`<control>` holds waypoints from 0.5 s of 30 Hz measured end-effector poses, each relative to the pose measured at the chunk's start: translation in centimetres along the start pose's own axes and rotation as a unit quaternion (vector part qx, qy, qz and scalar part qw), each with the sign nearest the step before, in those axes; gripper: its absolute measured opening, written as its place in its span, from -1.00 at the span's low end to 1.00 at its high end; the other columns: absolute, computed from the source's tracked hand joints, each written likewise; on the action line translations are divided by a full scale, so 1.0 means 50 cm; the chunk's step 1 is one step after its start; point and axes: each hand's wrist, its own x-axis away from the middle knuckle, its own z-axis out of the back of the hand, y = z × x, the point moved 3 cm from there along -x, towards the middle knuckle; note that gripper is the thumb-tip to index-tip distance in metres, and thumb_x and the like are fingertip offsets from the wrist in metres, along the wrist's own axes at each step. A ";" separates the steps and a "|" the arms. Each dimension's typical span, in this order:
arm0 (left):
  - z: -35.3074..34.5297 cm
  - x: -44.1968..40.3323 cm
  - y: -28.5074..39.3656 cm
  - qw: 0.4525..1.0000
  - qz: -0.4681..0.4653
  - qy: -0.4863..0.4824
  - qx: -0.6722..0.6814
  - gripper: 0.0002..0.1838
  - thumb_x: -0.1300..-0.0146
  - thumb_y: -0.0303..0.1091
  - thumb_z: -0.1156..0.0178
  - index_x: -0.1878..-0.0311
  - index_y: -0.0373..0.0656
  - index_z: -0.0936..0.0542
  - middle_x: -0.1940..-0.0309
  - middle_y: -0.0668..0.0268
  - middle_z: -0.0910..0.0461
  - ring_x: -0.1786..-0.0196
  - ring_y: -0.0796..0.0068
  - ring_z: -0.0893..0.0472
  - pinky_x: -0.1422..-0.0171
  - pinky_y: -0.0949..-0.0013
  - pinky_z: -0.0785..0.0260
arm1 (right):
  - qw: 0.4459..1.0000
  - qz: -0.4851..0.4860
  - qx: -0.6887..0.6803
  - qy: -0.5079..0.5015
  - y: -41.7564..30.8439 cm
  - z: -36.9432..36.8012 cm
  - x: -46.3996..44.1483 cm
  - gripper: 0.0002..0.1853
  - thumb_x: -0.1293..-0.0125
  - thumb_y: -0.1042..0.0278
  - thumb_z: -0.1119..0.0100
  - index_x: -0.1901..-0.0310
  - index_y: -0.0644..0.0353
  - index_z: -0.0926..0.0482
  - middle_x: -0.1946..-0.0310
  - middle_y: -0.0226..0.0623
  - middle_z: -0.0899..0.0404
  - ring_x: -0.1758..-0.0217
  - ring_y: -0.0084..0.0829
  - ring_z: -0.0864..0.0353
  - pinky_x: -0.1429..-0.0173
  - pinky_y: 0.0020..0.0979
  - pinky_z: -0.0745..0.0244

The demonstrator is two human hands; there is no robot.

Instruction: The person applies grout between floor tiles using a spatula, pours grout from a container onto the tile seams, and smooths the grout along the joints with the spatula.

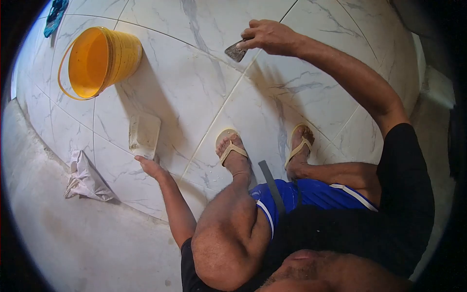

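Observation:
My right hand (272, 37) is closed around a small dark putty knife (236, 50), its broad blade pointing down and left above the tiles. On the other side, my left hand (151, 167) grips the near end of a whitish rectangular plastic tub (146, 132). The thumb shows at the tub's edge, while the other fingers are mostly hidden. Whatever may be inside the tub is hard to make out. White marbled floor tiles (194, 92) with thin joint lines lie under both hands.
A yellow bucket (124, 53) with its handle hanging to the left stands at the upper left. Near the tile edge lies a crumpled white bag (90, 180). Bare grey concrete (97, 238) borders the tiles. A teal item (56, 17) sits at the far left corner.

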 end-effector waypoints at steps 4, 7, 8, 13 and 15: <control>-0.025 0.077 0.052 0.998 0.046 -0.027 0.042 -0.13 -0.53 0.31 0.09 -0.41 -0.45 -0.35 -0.26 -0.04 -0.45 -0.10 0.06 -0.59 -0.08 0.10 -0.62 | 0.998 0.013 -0.028 -0.050 -0.032 -0.029 -0.035 -0.58 -0.31 0.51 -0.22 -0.08 -0.32 -0.72 0.00 -0.41 -0.70 -0.05 -0.34 -0.64 -0.08 -0.35 -0.66; -0.034 0.083 0.065 0.997 0.047 -0.045 0.043 -0.23 -0.60 0.20 0.13 -0.41 -0.44 -0.38 -0.29 0.00 -0.47 -0.19 0.09 -0.56 -0.17 0.05 -0.55 | 0.997 0.024 0.028 -0.069 -0.004 -0.029 -0.027 -0.59 -0.33 0.50 -0.21 -0.10 -0.30 -0.70 -0.02 -0.42 -0.70 -0.06 -0.36 -0.64 -0.10 -0.35 -0.65; -0.031 0.059 0.047 0.996 0.035 -0.063 0.045 -0.24 -0.60 0.19 0.13 -0.42 -0.43 -0.37 -0.29 0.01 -0.46 -0.19 0.09 -0.56 -0.16 0.05 -0.56 | 0.997 0.013 0.031 -0.064 0.010 -0.014 -0.020 -0.59 -0.32 0.50 -0.21 -0.10 -0.30 -0.70 -0.02 -0.42 -0.70 -0.06 -0.36 -0.63 -0.11 -0.34 -0.65; -0.042 0.049 0.041 0.990 0.026 -0.112 0.078 -0.28 -0.58 0.18 0.07 -0.47 -0.29 -0.32 -0.30 0.05 -0.45 -0.08 0.02 -0.63 -0.07 0.03 -0.66 | 0.999 0.008 0.011 -0.040 0.016 0.012 -0.038 -0.58 -0.32 0.50 -0.21 -0.11 -0.29 -0.71 0.00 -0.43 -0.70 -0.06 -0.39 -0.62 -0.12 -0.35 -0.65; -0.046 0.045 0.044 0.990 0.039 -0.110 0.080 -0.29 -0.58 0.17 0.07 -0.47 -0.28 -0.32 -0.31 0.06 -0.45 -0.10 0.01 -0.63 -0.07 0.03 -0.65 | 0.999 0.012 0.004 -0.041 -0.023 0.003 -0.072 -0.60 -0.34 0.47 -0.21 -0.11 -0.31 -0.71 0.01 -0.45 -0.70 -0.07 -0.40 -0.62 -0.13 -0.36 -0.66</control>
